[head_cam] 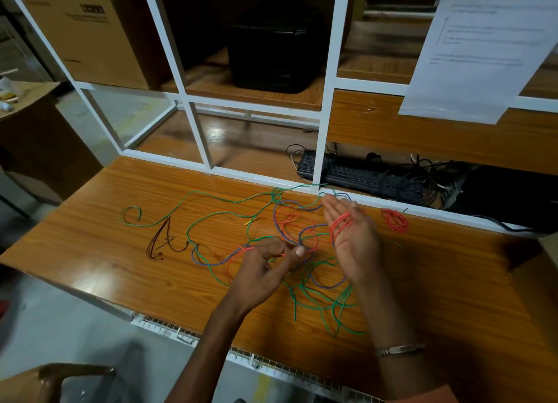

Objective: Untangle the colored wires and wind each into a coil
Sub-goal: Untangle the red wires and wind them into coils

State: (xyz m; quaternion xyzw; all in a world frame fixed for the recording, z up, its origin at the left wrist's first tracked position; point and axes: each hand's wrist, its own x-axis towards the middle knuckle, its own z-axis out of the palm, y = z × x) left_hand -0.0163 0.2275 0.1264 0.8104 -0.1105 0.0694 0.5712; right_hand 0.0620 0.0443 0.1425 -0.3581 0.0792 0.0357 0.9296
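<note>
Red wire (341,223) looped round my flat right hand (351,239); left hand (268,260) pinches its tail. Keep tension even, turns stacked.

— Wood-grain desk top (126,197), orange-brown, glossy enough to throw back lamp glare.
— Same shiny veneer on the shelf boards (377,125) behind. White-painted metal frame (329,79), smooth, satin rather than mirror-bright.
— Thin wires, plastic-coated and slick: green wire (211,195), blue wire (327,286), orange wire (340,224) wound around the right hand (353,239).
— Matt black plastic on the keyboard (362,176). Dull brown cardboard on the box (84,31).
— Matt white printed paper sheet (483,46). Metal bracelet (398,349), lightly shiny.
</note>
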